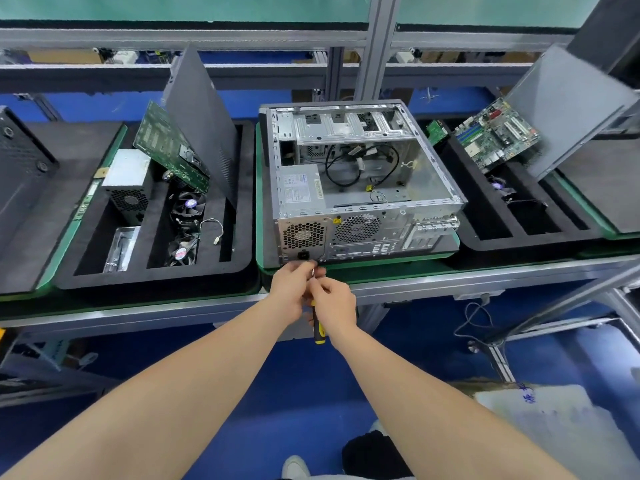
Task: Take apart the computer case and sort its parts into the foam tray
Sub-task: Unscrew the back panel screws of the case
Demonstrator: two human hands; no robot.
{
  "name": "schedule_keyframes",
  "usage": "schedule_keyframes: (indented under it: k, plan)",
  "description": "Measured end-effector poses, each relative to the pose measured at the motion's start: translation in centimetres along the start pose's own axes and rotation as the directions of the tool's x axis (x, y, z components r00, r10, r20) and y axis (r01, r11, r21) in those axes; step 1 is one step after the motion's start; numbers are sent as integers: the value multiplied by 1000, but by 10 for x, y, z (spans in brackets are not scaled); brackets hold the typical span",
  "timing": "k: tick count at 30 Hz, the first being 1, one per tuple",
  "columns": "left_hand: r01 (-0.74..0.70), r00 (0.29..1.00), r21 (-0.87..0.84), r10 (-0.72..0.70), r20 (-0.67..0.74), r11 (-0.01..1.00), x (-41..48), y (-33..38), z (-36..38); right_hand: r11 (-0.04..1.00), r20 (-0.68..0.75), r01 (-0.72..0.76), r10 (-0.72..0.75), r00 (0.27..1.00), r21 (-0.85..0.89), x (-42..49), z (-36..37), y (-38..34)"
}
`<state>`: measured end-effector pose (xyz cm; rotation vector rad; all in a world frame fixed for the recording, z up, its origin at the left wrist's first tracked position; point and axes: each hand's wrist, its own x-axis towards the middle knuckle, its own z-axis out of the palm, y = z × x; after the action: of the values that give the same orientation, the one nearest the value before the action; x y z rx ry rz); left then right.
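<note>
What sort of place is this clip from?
Likely a PC teardown line: an opened computer case, hands on a screwdriver at its rear, and foam trays either side holding a power supply, fans and motherboards.

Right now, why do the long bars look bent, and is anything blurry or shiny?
Head view: the wide lens curves the shelf rails towards the edges and stretches the arms. The computer case in the middle is sharp, with soft glare on its bare metal wall. The grey panel at upper right looks soft and smeared. The lighting is even and the shadows are faint.
</note>
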<state>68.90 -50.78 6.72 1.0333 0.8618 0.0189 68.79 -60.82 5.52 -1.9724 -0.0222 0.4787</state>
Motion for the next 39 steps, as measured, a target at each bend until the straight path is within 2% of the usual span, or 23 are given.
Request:
schedule_keyframes:
  k: [2, 7, 11, 18, 23, 26, 28, 34, 39]
  plan:
    - [-32, 999, 55, 33, -3, 998, -3, -11, 19, 999, -33, 2, -4, 999, -54, 1, -16, 9]
    - [-74, 997, 157, 73, 16, 985, -7, -39, 81, 999, -139, 2, -7, 990, -34, 2, -62, 37]
    - [-82, 994, 221, 65, 84, 972, -8, -51, 137, 1000, -208, 5, 1, 978, 26, 12, -111, 53]
    - [27, 981, 145, -54, 186, 989, -12, -71, 249, 999, -357, 21, -9, 934, 30, 41, -209, 84]
    - [-53, 979, 206, 10, 203, 977, -4, -83, 322, 997, -430, 44, -13, 903, 64, 77, -276, 93]
    - [-165, 981, 334, 120, 152, 928, 10, -80, 357, 995, -432, 69, -32, 902, 72, 110, -315, 87]
    - [-187, 981, 368, 152, 122, 911, 22, -77, 376, 998, -424, 62, -43, 905, 32, 133, -335, 81]
    - [-177, 980, 465, 197, 6, 867, 51, -66, 406, 996, -319, -22, -5, 948, -82, 187, -366, 81]
    - [-113, 989, 414, 142, -42, 903, 64, -64, 413, 991, -290, -74, 40, 956, -109, 208, -373, 90]
